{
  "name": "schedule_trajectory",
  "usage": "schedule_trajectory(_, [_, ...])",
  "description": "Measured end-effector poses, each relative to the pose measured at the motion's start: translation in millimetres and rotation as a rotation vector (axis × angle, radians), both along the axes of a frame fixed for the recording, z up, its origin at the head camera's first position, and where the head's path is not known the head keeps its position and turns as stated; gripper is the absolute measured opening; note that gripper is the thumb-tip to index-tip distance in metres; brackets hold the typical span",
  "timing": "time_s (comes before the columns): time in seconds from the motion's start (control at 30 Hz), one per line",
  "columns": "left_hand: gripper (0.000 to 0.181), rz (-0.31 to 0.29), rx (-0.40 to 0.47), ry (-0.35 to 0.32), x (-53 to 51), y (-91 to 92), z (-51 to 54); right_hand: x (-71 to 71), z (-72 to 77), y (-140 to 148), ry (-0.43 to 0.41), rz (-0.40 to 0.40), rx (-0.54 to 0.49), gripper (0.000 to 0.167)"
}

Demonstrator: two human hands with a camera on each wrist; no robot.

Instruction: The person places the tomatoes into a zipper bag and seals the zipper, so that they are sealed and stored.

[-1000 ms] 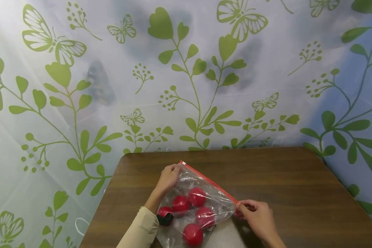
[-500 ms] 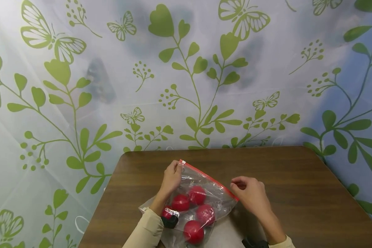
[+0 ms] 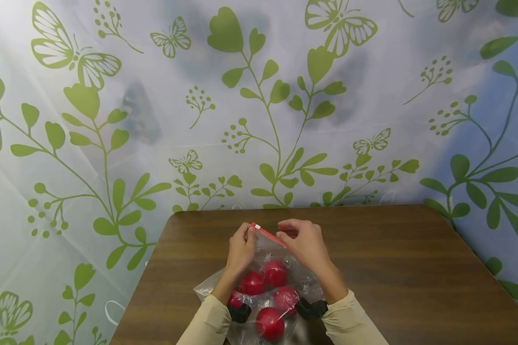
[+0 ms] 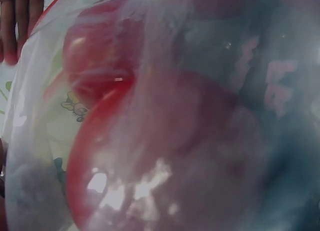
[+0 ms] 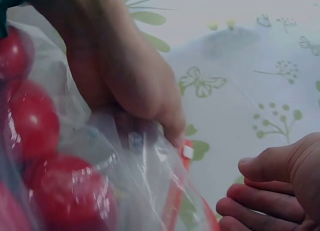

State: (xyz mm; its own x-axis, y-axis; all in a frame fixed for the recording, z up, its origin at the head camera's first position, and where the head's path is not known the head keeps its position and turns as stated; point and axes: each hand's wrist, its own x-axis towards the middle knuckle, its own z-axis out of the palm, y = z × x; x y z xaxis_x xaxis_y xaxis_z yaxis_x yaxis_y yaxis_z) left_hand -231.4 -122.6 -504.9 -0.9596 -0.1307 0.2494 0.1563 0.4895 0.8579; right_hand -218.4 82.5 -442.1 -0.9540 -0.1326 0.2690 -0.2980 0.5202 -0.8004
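Observation:
A clear zip bag (image 3: 265, 254) with a red closure strip (image 3: 271, 235) lies across the front of the table, several shiny red balls (image 3: 270, 323) inside it. My left hand (image 3: 240, 251) grips its upper corner beside the white slider (image 3: 255, 226). In the right wrist view that left hand (image 5: 135, 76) pinches the plastic just by the slider (image 5: 188, 151). My right hand (image 3: 304, 244) hovers over the strip, hiding its far end. Its fingers (image 5: 260, 203) are relaxed and apart from the bag in the right wrist view. Plastic and balls (image 4: 160, 156) fill most of the left wrist view.
A brown wooden table (image 3: 393, 268) spreads out around the bag. Behind it hangs a pale curtain (image 3: 155, 120) printed with green leaves and butterflies. Black wrist straps (image 3: 311, 309) and cream sleeves (image 3: 349, 321) partly cover the bag.
My right hand has let go of the strip's right end and moved up and left along it, close to the left hand. The left hand keeps hold of the corner.

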Motion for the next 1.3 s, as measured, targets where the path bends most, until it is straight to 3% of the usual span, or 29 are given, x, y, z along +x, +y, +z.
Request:
schedule_trajectory(0.27, [0.019, 0.014, -0.017, 0.015, 0.9, 2.2, -0.7, -14.6, -3.8, -29.1, 0.009, 0.041, -0.031, 0.019])
schedule_trajectory(0.53, [0.019, -0.004, -0.026, 0.05, 2.7, 3.9, -2.6, -25.9, -13.7, -46.7, 0.052, 0.046, 0.04, 0.013])
schedule_trajectory(0.77, [0.02, -0.014, -0.032, 0.073, 4.1, 6.5, -2.6, -31.4, -19.5, -52.4, 0.054, 0.035, 0.09, 0.007])
schedule_trajectory(1.07, [0.015, -0.026, -0.06, 0.112, 4.7, 7.9, 1.5, -33.0, -16.9, -52.5, 0.058, 0.042, 0.078, 0.008])
schedule_trajectory(1.3, [0.017, -0.03, -0.009, 0.12, 3.1, 8.5, 1.7, -33.8, -16.5, -50.4, 0.06, 0.041, 0.084, 0.006])
